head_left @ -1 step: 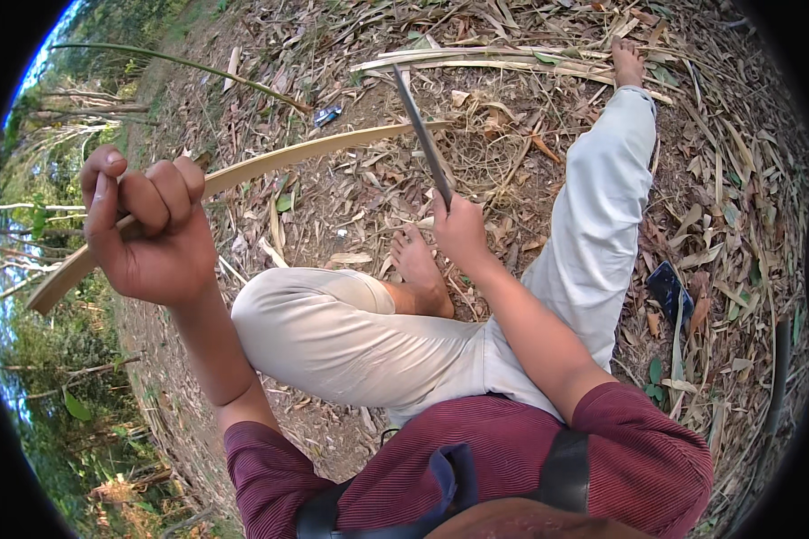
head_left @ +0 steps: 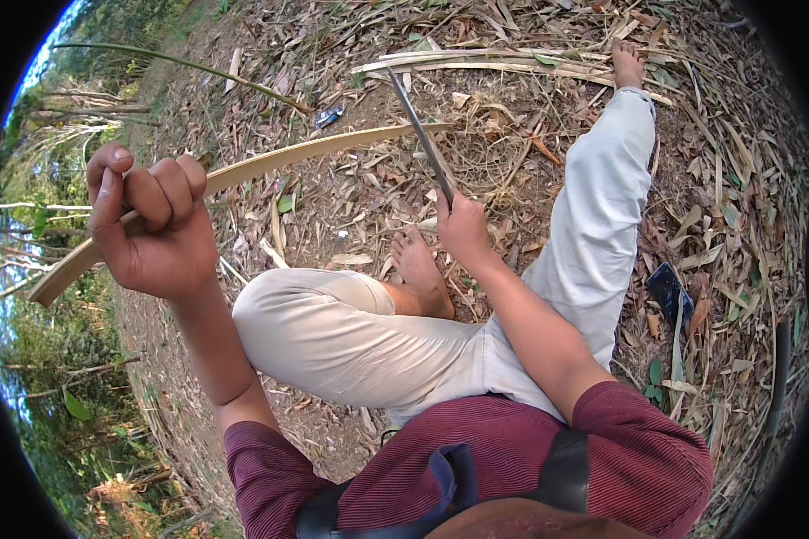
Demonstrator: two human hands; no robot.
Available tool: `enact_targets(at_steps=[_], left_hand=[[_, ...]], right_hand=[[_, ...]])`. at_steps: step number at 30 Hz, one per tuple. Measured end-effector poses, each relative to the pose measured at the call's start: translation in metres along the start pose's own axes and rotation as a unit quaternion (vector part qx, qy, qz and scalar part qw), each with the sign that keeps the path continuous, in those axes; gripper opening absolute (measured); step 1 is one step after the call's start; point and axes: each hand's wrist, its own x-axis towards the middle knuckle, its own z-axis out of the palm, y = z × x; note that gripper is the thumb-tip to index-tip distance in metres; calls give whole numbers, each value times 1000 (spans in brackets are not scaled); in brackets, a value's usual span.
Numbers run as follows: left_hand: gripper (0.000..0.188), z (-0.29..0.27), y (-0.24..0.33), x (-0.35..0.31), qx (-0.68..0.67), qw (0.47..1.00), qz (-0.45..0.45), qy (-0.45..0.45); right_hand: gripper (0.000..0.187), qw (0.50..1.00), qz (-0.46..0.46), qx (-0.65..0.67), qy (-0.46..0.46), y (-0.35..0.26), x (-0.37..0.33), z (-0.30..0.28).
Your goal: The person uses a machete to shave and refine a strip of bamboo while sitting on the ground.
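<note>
My left hand, raised at the left, is closed around a long, pale, curved bamboo strip. One end of the strip sticks out behind the fist; the other arcs away to the right toward the litter. In front of my body, my right hand grips a long knife with a narrow dark blade pointing up and away. The blade crosses the strip near its far end; whether the two touch I cannot tell. My fingers hide the knife's handle.
Several split pale strips lie on the leaf-strewn ground at the back, beside my right foot. A thin green stalk slants at the far left near a small blue packet. A dark blue flat object lies at the right.
My left hand has risen slightly, the strip's near end with it. The knife has shifted a little, its tip moving slightly left. Both grips are unchanged.
</note>
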Motion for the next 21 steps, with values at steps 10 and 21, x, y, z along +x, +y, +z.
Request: enact_targets(at_steps=[10,21], left_hand=[[23,0,3,-8,-1,999,8,-53],[25,-8,1,-7,-7,998,5,-67]], right_hand=[[11,959,-274,43,58,-51,-27,-11],[16,992,-121,1,30,-26,-18,-3]])
